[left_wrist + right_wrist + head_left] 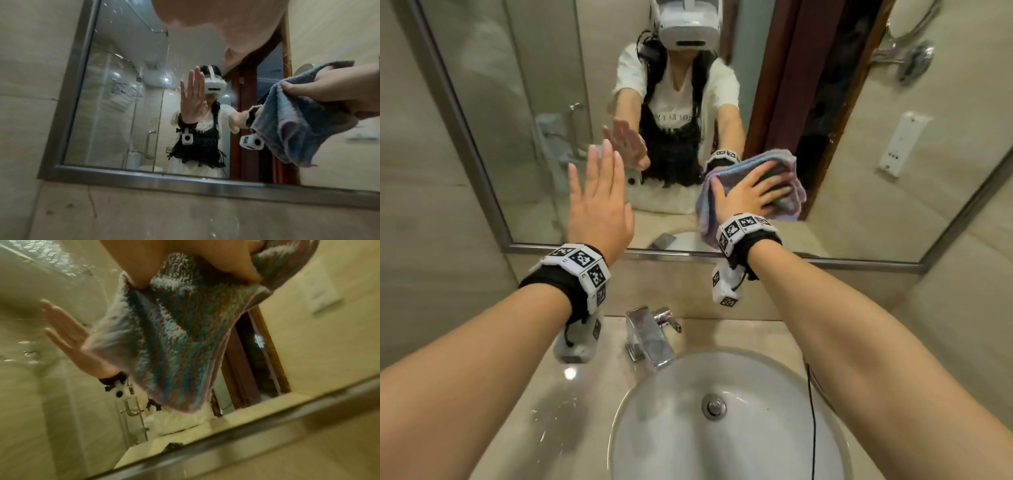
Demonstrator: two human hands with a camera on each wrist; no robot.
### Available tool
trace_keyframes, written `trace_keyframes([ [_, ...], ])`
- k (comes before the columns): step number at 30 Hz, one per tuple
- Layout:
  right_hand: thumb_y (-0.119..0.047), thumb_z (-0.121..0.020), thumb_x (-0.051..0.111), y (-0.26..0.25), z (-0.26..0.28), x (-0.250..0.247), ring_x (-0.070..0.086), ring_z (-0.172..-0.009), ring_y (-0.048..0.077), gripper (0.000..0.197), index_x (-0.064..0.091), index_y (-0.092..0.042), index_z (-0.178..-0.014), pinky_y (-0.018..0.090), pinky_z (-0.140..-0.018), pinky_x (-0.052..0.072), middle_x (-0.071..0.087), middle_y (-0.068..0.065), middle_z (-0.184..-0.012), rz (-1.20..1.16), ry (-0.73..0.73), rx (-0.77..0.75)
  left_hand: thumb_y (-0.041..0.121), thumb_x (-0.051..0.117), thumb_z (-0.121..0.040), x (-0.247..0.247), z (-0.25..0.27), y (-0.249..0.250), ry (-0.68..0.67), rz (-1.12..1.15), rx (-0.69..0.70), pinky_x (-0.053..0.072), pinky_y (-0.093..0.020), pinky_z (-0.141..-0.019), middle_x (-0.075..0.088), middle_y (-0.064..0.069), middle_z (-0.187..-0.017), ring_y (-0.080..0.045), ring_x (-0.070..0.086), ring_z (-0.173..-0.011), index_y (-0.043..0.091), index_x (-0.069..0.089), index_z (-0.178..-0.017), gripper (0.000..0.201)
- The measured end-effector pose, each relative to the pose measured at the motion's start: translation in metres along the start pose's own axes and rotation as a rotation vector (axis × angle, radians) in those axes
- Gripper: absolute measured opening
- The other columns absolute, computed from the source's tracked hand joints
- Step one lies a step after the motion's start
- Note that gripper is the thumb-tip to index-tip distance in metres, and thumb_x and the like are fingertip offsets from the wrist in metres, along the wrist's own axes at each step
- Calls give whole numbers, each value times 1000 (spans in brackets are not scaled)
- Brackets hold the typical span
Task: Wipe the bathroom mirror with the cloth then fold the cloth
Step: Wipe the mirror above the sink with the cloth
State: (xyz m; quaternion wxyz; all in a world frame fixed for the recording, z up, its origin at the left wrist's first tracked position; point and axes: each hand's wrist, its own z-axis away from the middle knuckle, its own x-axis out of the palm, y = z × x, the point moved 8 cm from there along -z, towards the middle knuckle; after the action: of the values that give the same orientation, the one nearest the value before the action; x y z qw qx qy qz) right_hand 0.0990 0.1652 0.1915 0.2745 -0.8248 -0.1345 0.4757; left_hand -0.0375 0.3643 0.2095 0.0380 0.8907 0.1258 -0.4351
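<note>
The bathroom mirror (524, 113) fills the wall above the bench (585, 377) with its sink (774, 383) and tap (647, 335); water spots show on the upper glass in the left wrist view. The wiping step looks to be in hand, with folding not yet begun. The cloth (787, 171), a blue and pink striped towel, is pressed against the lower right part of the glass, near the bottom frame, bunched with its loose end hanging down. The right hand (753, 195) lies spread on it: the fingers (774, 186) are nearly straight and push the cloth flat on the mirror, while the thumb hooks round its near edge. The left hand (599, 202) is raised beside it, well apart from the cloth, fingers straight and together, holding nothing; whether its fingertips touch the glass cannot be told. The next move probably calls for steady pressure while sweeping toward the spotted upper area.
</note>
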Motion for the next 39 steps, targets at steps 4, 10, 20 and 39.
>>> trace_keyframes([
  [4, -72, -71, 53, -59, 10, -8, 7, -141, 50, 113, 0, -11, -150, 65, -107, 20, 4, 29, -154, 179, 80, -322, 24, 47, -91, -24, -12, -29, 51, -18, -71, -6, -47, -115, -2, -14, -158, -28, -4, -146, 2, 6, -149, 74],
  [10, -64, -75, 57, -128, 27, 2, -7, -143, 45, 108, -7, -21, -150, 71, -105, 5, -9, 20, -157, 305, 7, -715, 26, 44, -93, -54, -26, -79, 113, -42, -167, -7, -47, -115, -4, -12, -158, -27, -6, -146, 3, 3, -149, 73],
  [20, -69, -75, 53, -259, 31, -35, -23, -141, 37, 109, -19, -28, -146, 74, -101, -4, -25, 11, -155, 156, 11, -806, 31, 37, -96, -115, -70, -159, 258, -88, -245, -4, -49, -115, -3, -12, -158, -27, -5, -146, 3, 5, -149, 68],
  [39, -65, -76, 57, -478, 3, -171, -23, -141, 38, 109, -17, -29, -147, 73, -103, -2, -28, 10, -154, 173, 142, -928, 27, 37, -97, -243, -125, -228, 580, 21, -212, -3, -35, -118, 0, -14, -158, -26, -2, -146, 3, 6, -149, 65],
])
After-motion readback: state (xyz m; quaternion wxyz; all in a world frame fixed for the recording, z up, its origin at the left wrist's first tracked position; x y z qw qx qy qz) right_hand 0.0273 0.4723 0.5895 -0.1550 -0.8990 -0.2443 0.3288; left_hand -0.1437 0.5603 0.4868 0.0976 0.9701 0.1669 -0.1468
